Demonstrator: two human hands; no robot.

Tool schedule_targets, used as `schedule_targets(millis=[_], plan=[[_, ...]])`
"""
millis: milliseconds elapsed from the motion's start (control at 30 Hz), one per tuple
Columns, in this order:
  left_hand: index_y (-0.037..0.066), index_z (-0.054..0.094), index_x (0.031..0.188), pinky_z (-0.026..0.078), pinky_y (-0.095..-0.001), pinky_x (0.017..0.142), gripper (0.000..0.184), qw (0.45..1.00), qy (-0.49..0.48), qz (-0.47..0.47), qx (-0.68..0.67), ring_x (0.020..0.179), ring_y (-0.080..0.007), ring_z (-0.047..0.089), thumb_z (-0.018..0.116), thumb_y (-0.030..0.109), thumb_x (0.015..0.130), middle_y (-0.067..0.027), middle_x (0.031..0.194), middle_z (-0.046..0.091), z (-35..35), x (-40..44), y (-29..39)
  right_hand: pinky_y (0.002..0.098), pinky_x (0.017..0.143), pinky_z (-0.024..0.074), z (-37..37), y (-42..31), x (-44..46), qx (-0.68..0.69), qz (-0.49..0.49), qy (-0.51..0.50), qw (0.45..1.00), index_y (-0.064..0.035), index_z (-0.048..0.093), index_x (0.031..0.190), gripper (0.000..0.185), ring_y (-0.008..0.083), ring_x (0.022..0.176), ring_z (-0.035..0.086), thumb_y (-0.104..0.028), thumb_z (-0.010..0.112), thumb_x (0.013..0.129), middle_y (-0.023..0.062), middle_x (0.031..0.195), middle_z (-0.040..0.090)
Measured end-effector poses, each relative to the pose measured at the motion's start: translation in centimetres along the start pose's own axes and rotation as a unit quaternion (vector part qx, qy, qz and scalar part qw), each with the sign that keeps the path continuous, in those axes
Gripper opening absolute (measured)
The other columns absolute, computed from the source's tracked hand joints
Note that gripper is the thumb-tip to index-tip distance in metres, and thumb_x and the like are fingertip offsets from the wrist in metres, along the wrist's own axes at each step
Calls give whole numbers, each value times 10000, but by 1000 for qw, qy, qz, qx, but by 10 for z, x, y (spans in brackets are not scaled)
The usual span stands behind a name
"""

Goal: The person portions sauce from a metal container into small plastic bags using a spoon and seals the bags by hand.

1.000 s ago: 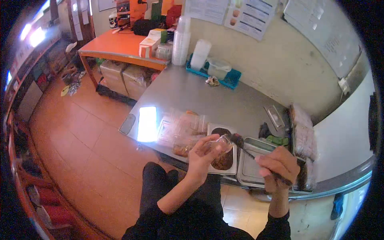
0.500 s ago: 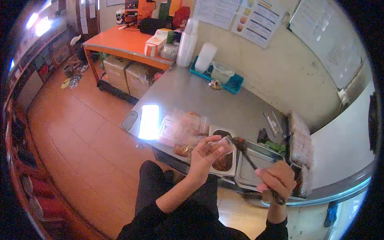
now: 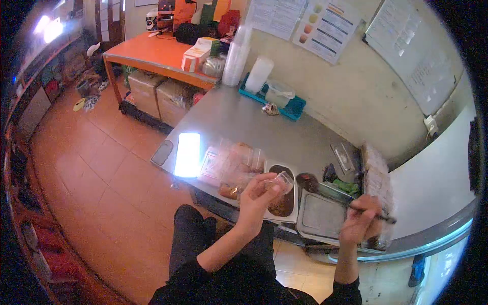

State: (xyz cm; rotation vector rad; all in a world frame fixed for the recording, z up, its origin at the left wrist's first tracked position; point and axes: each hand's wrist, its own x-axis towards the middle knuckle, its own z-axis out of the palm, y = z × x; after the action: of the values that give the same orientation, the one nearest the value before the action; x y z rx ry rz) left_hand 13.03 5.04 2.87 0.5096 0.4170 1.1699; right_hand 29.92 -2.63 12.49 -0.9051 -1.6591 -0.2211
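My left hand (image 3: 256, 198) pinches a small clear plastic bag (image 3: 285, 179), held mouth-up over a metal food pan (image 3: 296, 216) of dark brown paste (image 3: 280, 206). My right hand (image 3: 361, 221) grips the dark handle of a long spoon (image 3: 333, 192). The spoon's bowl, coated in something dark, is just right of the bag and apart from it. Beneath the spoon lies a shallow metal tray or lid (image 3: 323, 218). Left of the pan are clear plastic packs (image 3: 236, 160) with reddish-brown contents that I cannot make out.
A bright-screened phone (image 3: 188, 155) lies on the steel table (image 3: 203, 117). Several packed bags (image 3: 377, 175) line the right edge, near a green item (image 3: 347, 186). At the back stands a teal basket (image 3: 294, 109) beside stacked plastic cups (image 3: 235, 61). An orange table (image 3: 142, 51) adjoins behind.
My right hand has moved up and right, swinging the spoon flatter and drawing its bowl away from the bag. My left hand stays nearly in place with the bag.
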Motion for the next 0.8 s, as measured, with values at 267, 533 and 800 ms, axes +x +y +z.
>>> schedule_targets(millis=[267,533,800], plan=[[68,533,1123,483,-304,823,243,999,49,-2,-5,943,-173,597,542,142,891,-71,1054,606,-23,-5,13,205,512,318,28,26,-38,-59,433,125,891,-38,624,748,370,61,536,413,-295,465,962,-12,593,510],[32,568,1046,485,-284,792,183,998,56,26,-22,897,-136,579,586,59,866,-52,981,597,-20,-14,14,219,585,369,48,16,-39,-83,331,95,935,-23,609,960,208,69,679,480,-216,540,919,12,789,557],[24,555,936,488,-285,780,147,995,9,97,7,876,-144,583,641,1,818,-70,1004,580,-27,-27,-5,229,570,404,80,-20,-61,220,553,-145,791,-57,560,939,153,95,677,514,-204,524,919,40,843,575]])
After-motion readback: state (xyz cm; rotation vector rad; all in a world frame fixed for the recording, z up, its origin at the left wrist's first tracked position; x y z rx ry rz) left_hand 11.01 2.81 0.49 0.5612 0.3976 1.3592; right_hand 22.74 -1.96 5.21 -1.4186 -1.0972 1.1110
